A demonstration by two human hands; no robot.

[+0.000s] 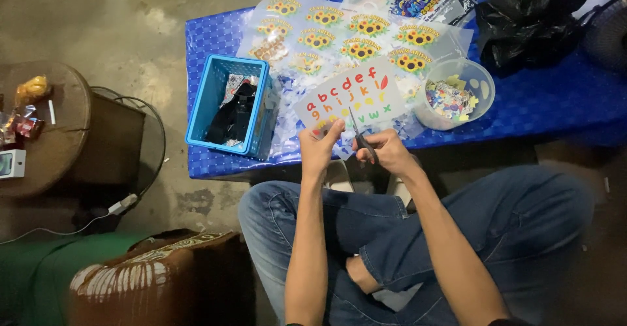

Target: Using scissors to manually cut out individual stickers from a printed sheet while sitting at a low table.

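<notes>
Paper letter sheet [349, 97] pinched by left hand [318, 148]; right hand [385, 150] grips scissors [361, 133].

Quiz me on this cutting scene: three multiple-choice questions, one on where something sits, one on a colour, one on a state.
1. The clear bowl of cut-out pieces sits where, seen from the letter sheet?
A to its right
B to its left
C on the floor

2. What colour is the basket?
A red
B blue
C yellow

3. What does the right hand hold?
A nothing
B scissors
C a pen

Answers:
1 A: the bowl sits right of the letter sheet.
2 B: the basket is blue.
3 B: the right hand grips scissors; the left hand pinches the sheet.
</notes>
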